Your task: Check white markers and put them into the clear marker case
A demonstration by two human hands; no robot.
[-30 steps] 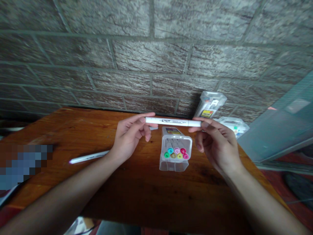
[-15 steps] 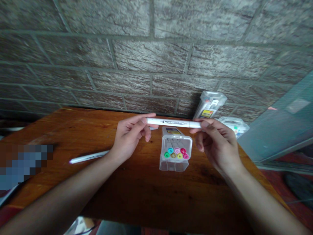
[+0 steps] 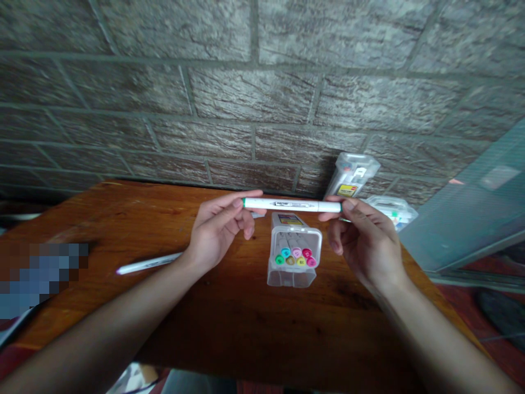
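A white marker (image 3: pixel 292 205) with green ends is held level between my two hands, above the wooden table. My left hand (image 3: pixel 217 227) pinches its left end with thumb and fingers. At the other end, the thumb and fingers of my right hand (image 3: pixel 365 235) are closed on the tip. Below the marker lies an open clear plastic case (image 3: pixel 292 278), its mouth towards me. Several markers (image 3: pixel 296 256) with green, blue, pink, red, yellow and brown ends fill it. Left of my left forearm, another white marker (image 3: pixel 150 262) with a purple end rests on the table.
Two more clear cases, a tall one (image 3: pixel 353 172) and a lower one (image 3: pixel 396 212), stand at the table's back right. A brick wall (image 3: pixel 229 131) rises behind the wooden table (image 3: pixel 229 323). A blurred blue object (image 3: pixel 41 282) is at the left.
My fingertips have shifted slightly outward along the marker, so its green ends now show. The case and the other marker have stayed in place.
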